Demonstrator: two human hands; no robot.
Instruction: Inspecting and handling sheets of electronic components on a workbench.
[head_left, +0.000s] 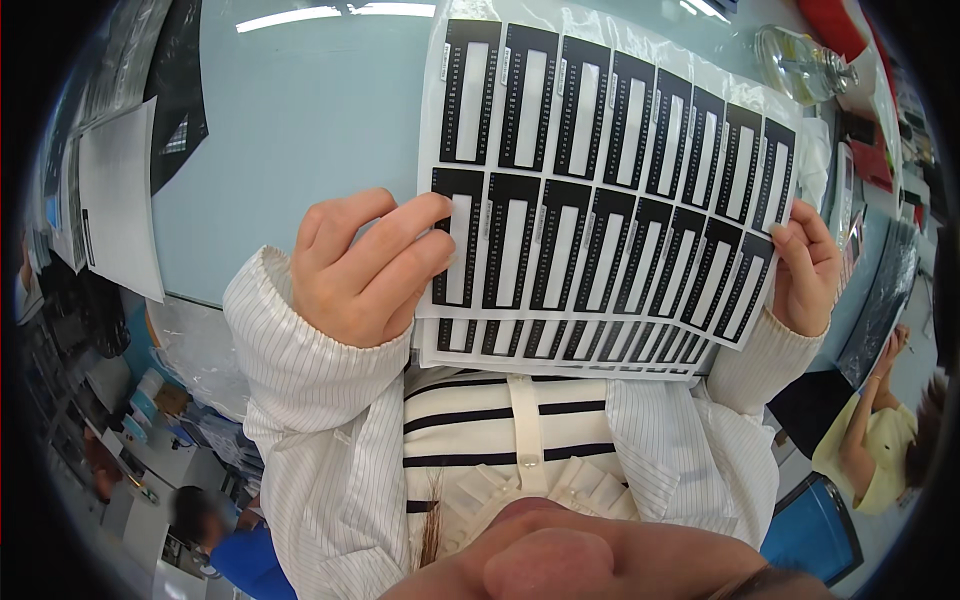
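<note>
black-framed label sheets [600,190] | left hand [360,265] fingers grasp edge | right hand [805,270] likewise

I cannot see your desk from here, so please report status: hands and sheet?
Left hand and right hand grip the label sheet by its side edges. Sheet held up over pale table. Nothing blocks it.

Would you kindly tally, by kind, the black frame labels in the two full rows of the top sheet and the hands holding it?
Black frame labels on the label sheet: 16 (8 per row)
Hands with a grip on it: 2, the left hand and the right hand
Total: 18
</note>
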